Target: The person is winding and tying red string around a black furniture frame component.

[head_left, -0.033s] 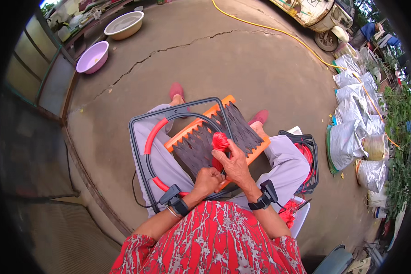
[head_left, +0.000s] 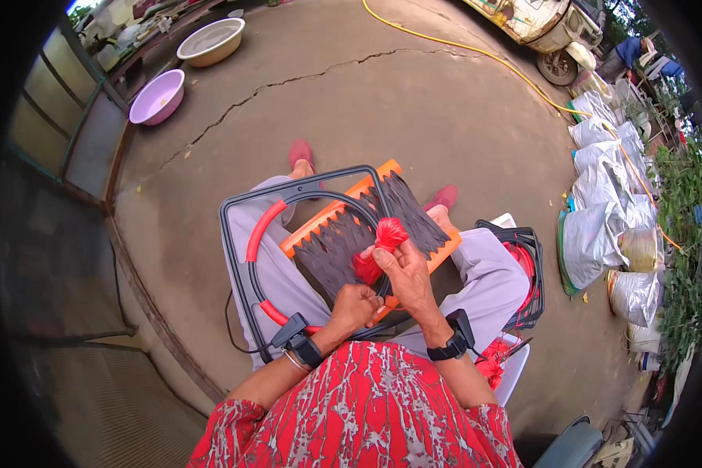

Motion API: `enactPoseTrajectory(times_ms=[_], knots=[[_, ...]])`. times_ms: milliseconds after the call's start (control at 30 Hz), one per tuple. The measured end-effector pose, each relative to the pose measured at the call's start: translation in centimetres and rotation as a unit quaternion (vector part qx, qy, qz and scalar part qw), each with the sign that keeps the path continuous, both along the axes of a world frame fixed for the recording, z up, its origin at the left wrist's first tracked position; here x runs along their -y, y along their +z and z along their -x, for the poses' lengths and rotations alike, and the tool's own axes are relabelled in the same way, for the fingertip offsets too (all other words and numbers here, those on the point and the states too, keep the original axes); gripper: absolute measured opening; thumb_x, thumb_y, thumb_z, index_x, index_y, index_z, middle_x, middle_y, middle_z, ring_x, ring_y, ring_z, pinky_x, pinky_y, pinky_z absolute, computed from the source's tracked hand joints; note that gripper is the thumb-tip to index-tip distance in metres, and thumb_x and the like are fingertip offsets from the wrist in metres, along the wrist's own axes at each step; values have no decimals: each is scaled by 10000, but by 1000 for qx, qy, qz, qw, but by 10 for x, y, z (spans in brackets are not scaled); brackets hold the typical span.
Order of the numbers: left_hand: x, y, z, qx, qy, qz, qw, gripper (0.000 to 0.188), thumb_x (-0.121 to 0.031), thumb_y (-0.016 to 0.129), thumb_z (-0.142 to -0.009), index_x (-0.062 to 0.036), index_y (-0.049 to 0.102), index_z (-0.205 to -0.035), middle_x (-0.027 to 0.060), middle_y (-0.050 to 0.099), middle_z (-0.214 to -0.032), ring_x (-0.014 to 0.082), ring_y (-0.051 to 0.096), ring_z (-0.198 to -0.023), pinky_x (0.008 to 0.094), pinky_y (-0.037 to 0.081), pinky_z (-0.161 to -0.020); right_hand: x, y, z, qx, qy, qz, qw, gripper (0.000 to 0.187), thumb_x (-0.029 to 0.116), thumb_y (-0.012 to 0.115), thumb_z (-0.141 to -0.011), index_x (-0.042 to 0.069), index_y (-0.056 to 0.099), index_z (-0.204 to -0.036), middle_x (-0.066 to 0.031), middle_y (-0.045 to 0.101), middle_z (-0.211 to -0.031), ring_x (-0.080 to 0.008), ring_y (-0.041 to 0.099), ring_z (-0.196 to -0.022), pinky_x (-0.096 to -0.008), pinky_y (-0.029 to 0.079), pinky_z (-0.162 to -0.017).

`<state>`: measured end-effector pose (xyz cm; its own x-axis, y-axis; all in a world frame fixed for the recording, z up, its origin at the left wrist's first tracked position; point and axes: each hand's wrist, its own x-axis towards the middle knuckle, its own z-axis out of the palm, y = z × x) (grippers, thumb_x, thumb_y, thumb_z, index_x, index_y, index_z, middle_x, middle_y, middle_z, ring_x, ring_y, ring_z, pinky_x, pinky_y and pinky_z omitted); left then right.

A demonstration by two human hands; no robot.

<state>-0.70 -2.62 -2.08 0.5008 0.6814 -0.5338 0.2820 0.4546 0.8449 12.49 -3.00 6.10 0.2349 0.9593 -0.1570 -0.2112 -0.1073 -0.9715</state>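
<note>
Your right hand: fingers pinched shut on red tassel, lifted above lap for working clear of orange board. Your left hand: curled closed at tassel's 7 o'clock; contents cannot tell. Board rests across knees inside black frame, steadying it. Black crate at 3 o'clock, within reach.

Both arms reach forward over the lap. The left hand is curled in a fist. The right hand is raised higher, fingers maybe pinched together
</note>
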Motion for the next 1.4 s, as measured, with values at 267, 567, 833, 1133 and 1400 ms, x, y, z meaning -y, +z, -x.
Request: enactPoseTrajectory(times_ms=[267,567,833,1133,1400], knots=[[-18,12,3,69,79,106,989,109,-48,612,-873,56,616,-838,65,595,-612,115,545,-487,256,433,-425,109,80,-73,-58,-145,-40,987,355,260,638,-920,28,473,-1133,-33,493,-678,-96,451,-473,-230,405,-419],[-21,43,-3,139,75,175,972,163,-82,607,-899,50,619,-804,74,591,-600,112,534,-476,258,417,-424,127,36,-68,267,-152,138,942,343,191,594,-936,-1,515,-1209,-46,618,-886,-113,538,-776,-280,458,-709],[-12,19,-2,136,85,125,979,185,-92,612,-904,29,619,-764,70,598,-577,115,538,-446,253,418,-413,71,25,-35,435,19,156,886,275,152,628,-858,5,514,-1060,-161,633,-829,-282,614,-774,-384,477,-708],[-9,22,-1,98,75,29,992,183,-73,642,-874,34,612,-729,53,586,-561,88,510,-435,251,382,-384,23,-17,-3,632,9,63,773,201,93,660,-785,28,601,-965,-145,546,-853,-341,598,-825,-451,490,-689],[-13,3,3,5,81,-32,996,165,-83,645,-883,12,611,-752,39,588,-569,82,541,-449,235,402,-383,10,-51,8,397,9,75,915,360,0,487,-854,-32,491,-1213,-245,624,-1095,-410,635,-940,-430,500,-806]])
